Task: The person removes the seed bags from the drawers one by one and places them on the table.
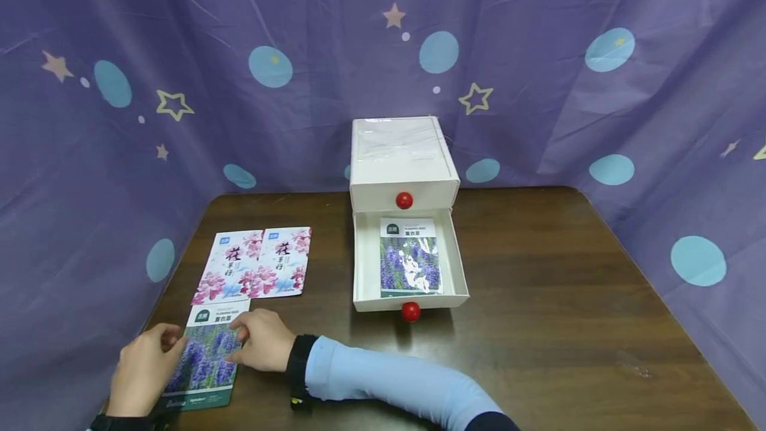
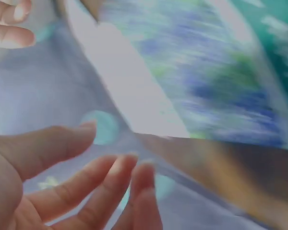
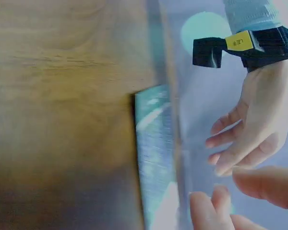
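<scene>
Left hand [image 1: 140, 368]: rests at the left edge of the lavender packet [image 1: 206, 354]; fingers loosely spread and touching its edge, no clear grip.
Right hand [image 1: 263, 340]: lies on the packet's right edge near its top, fingers lightly bent; whether they pinch the edge I cannot tell.
Packet place: flat on the table [image 1: 568, 298], close to the front left corner, just below the two pink packets [image 1: 254, 265].
Risk: I judge the thin packet may slide instead of lifting, since it lies flat on smooth wood.
Risk: pushed left, it may slip off the table edge; pushed up, it may nudge the pink packets.
Count, lavender packets: two, one under the hands, one in the drawer [image 1: 362, 265].
Count, pink packets: two, side by side.
Count, drawers: two, the lower one pulled open.
Count, red knobs [image 1: 410, 311]: two.
</scene>
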Motion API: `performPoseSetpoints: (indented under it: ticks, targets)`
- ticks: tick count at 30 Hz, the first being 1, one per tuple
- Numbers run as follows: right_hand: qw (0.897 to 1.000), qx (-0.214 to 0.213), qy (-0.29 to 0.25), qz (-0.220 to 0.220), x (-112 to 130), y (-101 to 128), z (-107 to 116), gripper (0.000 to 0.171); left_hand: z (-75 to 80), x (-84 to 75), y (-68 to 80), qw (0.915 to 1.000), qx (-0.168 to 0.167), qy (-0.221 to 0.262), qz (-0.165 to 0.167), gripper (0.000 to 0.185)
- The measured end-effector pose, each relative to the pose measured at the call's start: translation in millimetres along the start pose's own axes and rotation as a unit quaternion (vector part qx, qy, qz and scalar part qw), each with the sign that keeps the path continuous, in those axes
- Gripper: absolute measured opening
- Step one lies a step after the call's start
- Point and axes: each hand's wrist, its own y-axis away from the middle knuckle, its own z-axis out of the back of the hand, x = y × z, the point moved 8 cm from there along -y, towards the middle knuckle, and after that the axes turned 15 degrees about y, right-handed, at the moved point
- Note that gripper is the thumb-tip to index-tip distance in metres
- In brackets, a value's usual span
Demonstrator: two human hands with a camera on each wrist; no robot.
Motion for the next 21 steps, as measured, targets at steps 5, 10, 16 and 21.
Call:
performPoseSetpoints:
  ticks: [5, 10, 16, 21]
  targets:
    - [0.994, -0.061, 0.060, 0.064, 6.3, 29.1, 42.3, 0.023, 8.7, -57.4, 25.8, 0.9904, -0.096, 0.025, -0.097, 0.025]
    - [0.982, -0.128, 0.117, 0.070, 2.2, 54.5, 83.9, 0.020, 15.5, -101.5, 40.4, 0.9587, -0.191, 0.055, -0.204, 0.018]
    - [0.977, -0.173, 0.115, 0.049, -20.9, 81.9, 121.5, 0.020, 4.5, -139.0, 42.2, 0.9317, -0.212, 0.116, -0.271, 0.016]
    - [0.973, -0.203, 0.109, 0.032, -41.3, 100.9, 145.9, 0.018, -11.8, -170.1, 43.7, 0.9096, -0.199, 0.158, -0.329, 0.012]
